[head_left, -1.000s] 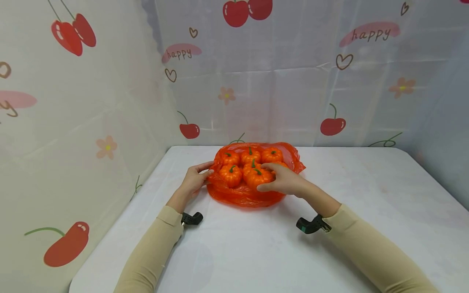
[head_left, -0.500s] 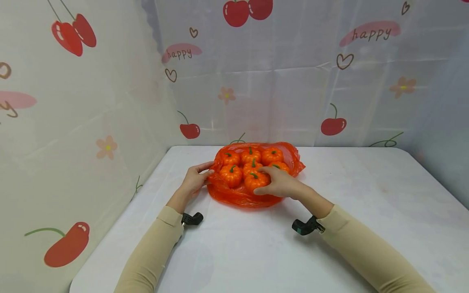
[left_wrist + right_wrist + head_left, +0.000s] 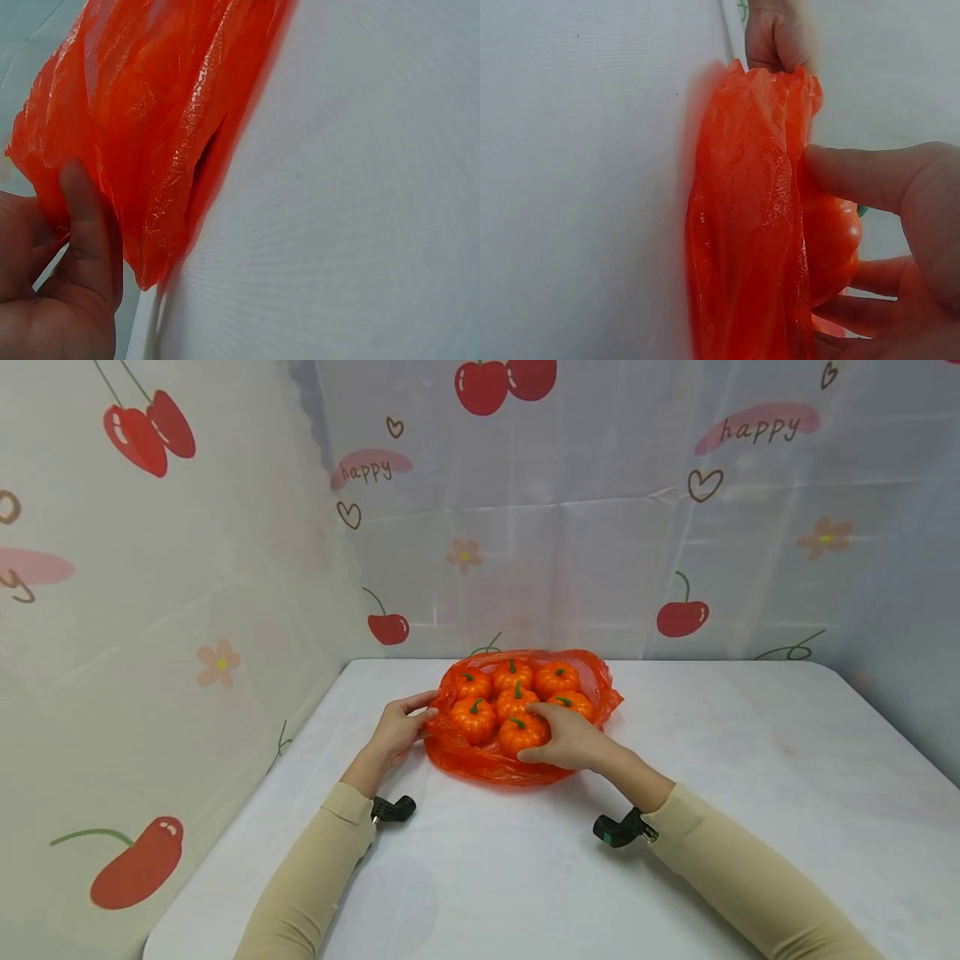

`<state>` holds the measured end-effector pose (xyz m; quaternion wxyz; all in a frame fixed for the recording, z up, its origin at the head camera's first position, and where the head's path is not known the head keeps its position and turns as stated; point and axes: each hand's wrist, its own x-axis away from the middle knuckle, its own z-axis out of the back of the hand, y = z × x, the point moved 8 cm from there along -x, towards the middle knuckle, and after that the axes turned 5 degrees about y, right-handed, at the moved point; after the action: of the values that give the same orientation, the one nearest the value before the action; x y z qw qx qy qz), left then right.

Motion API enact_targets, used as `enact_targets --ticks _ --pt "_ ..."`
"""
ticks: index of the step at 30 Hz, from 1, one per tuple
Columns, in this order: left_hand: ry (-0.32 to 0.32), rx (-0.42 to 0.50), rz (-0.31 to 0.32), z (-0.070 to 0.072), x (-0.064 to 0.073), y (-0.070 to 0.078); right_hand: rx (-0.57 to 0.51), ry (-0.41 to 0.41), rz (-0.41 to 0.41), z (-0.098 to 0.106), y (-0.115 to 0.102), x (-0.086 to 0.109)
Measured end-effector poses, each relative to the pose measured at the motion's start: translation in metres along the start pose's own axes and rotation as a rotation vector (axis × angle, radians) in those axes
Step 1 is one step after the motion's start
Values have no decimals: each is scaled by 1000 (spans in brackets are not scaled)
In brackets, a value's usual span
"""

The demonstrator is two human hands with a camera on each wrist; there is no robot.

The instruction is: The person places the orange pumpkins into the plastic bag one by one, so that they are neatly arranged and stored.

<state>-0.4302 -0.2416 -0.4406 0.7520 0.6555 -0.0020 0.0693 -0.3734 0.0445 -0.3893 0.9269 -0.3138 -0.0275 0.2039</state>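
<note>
A red plastic bag lies opened out on the table with several small orange pumpkins with green stems inside it. My left hand pinches the bag's left edge; the left wrist view shows its thumb and fingers on the crinkled film. At the front of the group, my right hand grips a pumpkin from its right side. In the right wrist view, the thumb is on the near side of that pumpkin and the fingers curve round the other side. The bag's front fold partly covers it there.
Around the bag stretches a white-covered table. Behind it hangs a pale curtain printed with cherries, and another printed sheet borders the left side. A black wrist device sits on each forearm.
My right hand has moved slightly left and toward me, and the front pumpkin has shifted left with it, uncovering the pumpkin at the right. The left hand stays at the bag's edge.
</note>
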Motion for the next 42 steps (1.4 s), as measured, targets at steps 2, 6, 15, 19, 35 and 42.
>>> enact_targets --ticks 2,6,15,19,35,42 --pt "-1 -4 2 0 0 0 11 0 0 -1 1 0" --pt "-11 -5 3 -1 0 -1 22 -13 -9 -3 3 1" --pt "-1 -5 0 0 1 0 16 -23 -2 -4 5 0" --pt "-3 1 3 0 0 0 19 -27 1 -4 5 1" --pt "-5 -2 -25 1 0 4 -33 28 40 19 11 14" --pt "14 -66 -83 10 1 12 -45 80 41 39 25 25"
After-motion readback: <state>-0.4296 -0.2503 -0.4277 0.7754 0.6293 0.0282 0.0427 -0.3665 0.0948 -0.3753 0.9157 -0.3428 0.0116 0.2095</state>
